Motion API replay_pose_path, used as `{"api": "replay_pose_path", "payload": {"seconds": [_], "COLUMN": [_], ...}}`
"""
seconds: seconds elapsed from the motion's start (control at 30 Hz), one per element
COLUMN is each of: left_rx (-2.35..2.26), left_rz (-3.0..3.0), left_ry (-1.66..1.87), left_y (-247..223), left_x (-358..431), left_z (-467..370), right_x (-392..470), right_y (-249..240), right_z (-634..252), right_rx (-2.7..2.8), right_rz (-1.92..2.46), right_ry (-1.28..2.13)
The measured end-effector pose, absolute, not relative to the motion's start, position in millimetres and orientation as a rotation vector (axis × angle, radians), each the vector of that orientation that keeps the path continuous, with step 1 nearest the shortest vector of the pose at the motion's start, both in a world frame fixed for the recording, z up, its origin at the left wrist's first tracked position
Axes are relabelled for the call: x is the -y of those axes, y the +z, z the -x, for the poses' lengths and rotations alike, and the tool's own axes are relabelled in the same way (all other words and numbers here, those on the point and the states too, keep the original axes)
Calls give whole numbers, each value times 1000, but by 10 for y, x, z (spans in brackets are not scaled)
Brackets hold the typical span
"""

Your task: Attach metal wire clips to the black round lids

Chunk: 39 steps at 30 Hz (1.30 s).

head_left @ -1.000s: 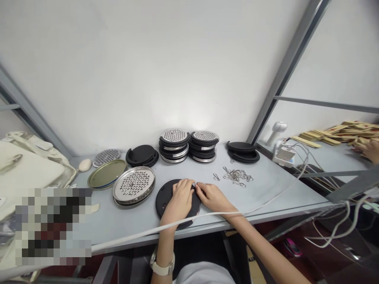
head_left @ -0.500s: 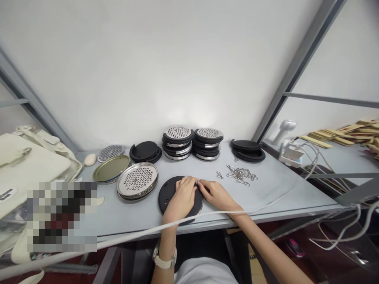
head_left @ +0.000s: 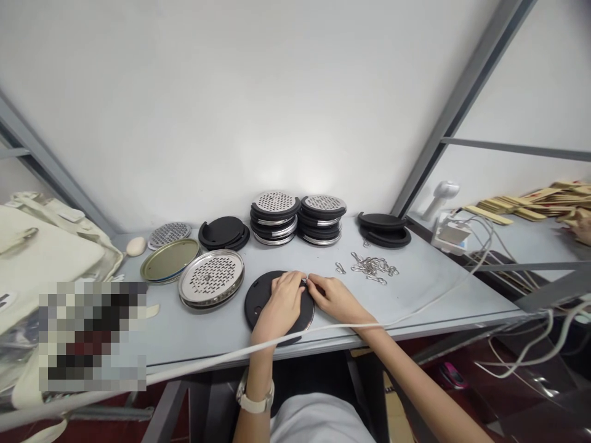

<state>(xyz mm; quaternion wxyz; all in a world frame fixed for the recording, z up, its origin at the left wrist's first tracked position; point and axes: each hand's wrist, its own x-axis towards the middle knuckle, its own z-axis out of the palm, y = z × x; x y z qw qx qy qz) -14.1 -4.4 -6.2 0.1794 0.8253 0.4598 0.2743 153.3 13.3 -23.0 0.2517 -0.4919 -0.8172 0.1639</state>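
Note:
A black round disc (head_left: 260, 301) lies at the front edge of the table, with small holes near its rim. Across its top rests my left hand (head_left: 285, 301), fingers bent towards the disc's upper right rim and holding it down. My right hand (head_left: 330, 296) is closed in a pinch at that same rim, its fingertips meeting the left ones. Something small and shiny shows between the fingertips, too small to name. To the right lies a pile of metal clips (head_left: 373, 266), with one loose clip (head_left: 340, 268) apart from it.
Perforated metal discs (head_left: 211, 278) and an olive lid (head_left: 170, 261) lie left. Behind are two stacks of black and metal discs (head_left: 276, 215) and black discs (head_left: 384, 231). A white cable (head_left: 323, 329) crosses in front of my arms. Another person's hand (head_left: 580, 226) touches wooden strips (head_left: 530, 206).
The view has shifted slightly. My hands keep nearly the same hold at the disc's rim. At the far right, another person's hand has come into view.

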Motion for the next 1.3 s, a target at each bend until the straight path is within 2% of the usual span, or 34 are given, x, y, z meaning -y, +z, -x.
{"api": "replay_pose_path", "payload": {"seconds": [1.3], "left_rx": [-1218], "left_rz": [-2247], "left_ry": [833], "left_y": [-103], "left_x": [52], "left_z": [183], "right_x": [-109], "right_y": [-258], "right_z": [-1528], "right_rx": [2166], "right_rz": [1285], "right_ry": [536]}}
